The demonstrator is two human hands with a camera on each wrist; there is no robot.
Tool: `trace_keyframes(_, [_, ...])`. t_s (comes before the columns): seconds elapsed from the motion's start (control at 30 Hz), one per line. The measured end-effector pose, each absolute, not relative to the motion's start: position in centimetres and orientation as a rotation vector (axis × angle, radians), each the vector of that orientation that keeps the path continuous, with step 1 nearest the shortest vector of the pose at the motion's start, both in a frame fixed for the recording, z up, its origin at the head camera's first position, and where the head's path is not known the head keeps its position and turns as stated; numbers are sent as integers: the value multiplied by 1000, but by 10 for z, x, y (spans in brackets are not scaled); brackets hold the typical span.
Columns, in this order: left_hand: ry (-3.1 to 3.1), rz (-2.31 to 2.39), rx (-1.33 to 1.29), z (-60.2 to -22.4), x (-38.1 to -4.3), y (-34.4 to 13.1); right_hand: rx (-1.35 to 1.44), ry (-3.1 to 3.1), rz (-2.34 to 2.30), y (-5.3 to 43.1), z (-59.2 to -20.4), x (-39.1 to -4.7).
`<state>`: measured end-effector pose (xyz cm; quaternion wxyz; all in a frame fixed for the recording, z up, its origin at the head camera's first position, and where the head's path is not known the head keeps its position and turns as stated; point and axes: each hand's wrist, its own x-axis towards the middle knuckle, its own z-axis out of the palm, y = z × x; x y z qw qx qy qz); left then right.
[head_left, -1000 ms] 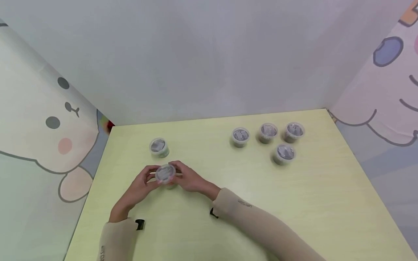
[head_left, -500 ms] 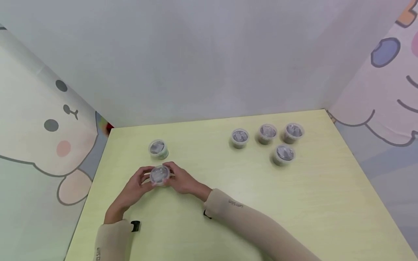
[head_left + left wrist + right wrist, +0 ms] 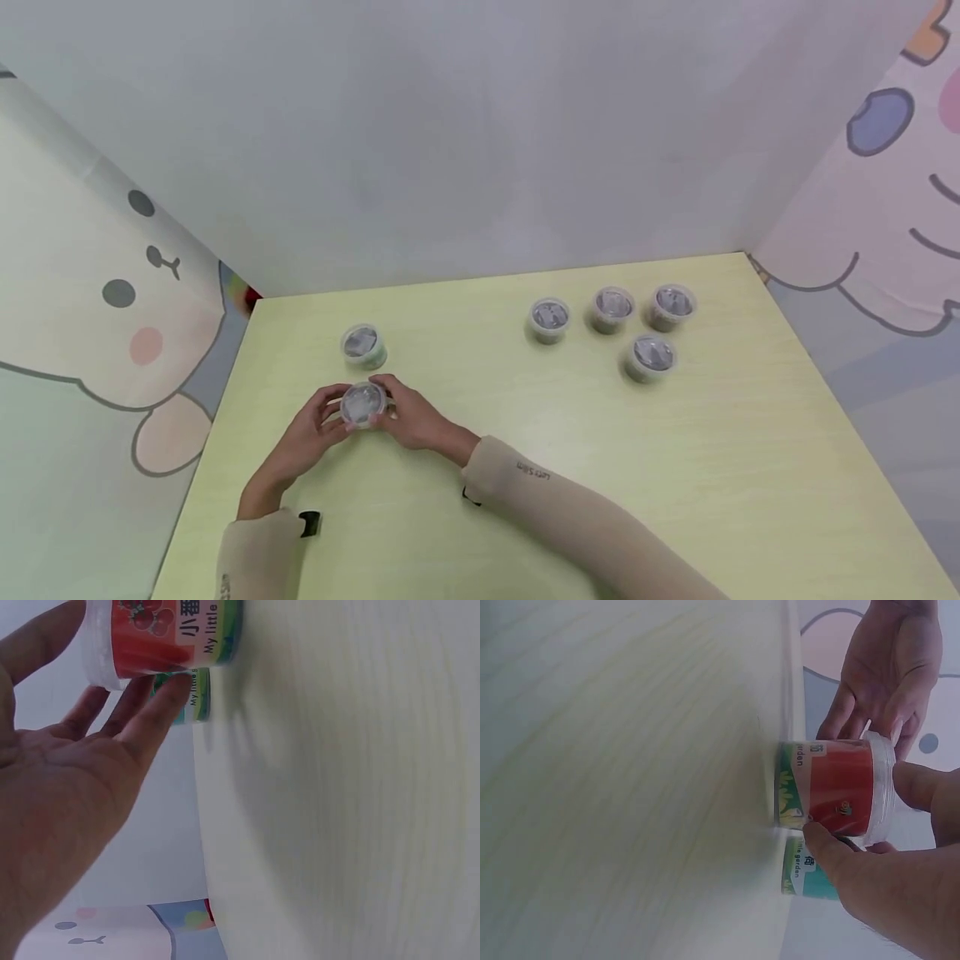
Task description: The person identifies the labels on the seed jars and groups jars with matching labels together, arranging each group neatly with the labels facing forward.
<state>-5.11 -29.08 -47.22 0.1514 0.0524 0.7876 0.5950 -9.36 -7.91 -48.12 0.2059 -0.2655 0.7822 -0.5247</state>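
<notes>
A lidded plastic tub [image 3: 363,405] stands upright between my two hands on the left part of the table. Its label [image 3: 154,634] is red with tomatoes, and the base is right at the tabletop. My left hand [image 3: 306,429] holds it from the left, thumb by the lid's near side and fingers round the far side. From the other side my right hand [image 3: 414,418] grips it, thumb and fingers on lid and wall in the right wrist view. Just behind stands a similar tub [image 3: 365,347] with a green label [image 3: 819,874], touched by neither hand.
Several more lidded tubs stand at the back right, among them a left one [image 3: 550,321] and a front one [image 3: 651,358]. The pale yellow table [image 3: 570,442] meets a grey back wall [image 3: 480,150]. Cartoon-printed panels [image 3: 90,283] flank both sides.
Both hands have moved a little left with the red-labelled tub and lowered it, so it now stands directly in front of the green one. The grip looks the same.
</notes>
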Motion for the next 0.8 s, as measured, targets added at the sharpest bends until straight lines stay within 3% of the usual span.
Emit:
trace_keyframes(0.4, [2563, 1628, 235, -449, -47, -281, -707, 2140, -1574, -42, -466, -94])
trace_keyframes(0.8, [2557, 1729, 429, -407, -45, -234, -647, 2111, -1728, 16, -453, -102])
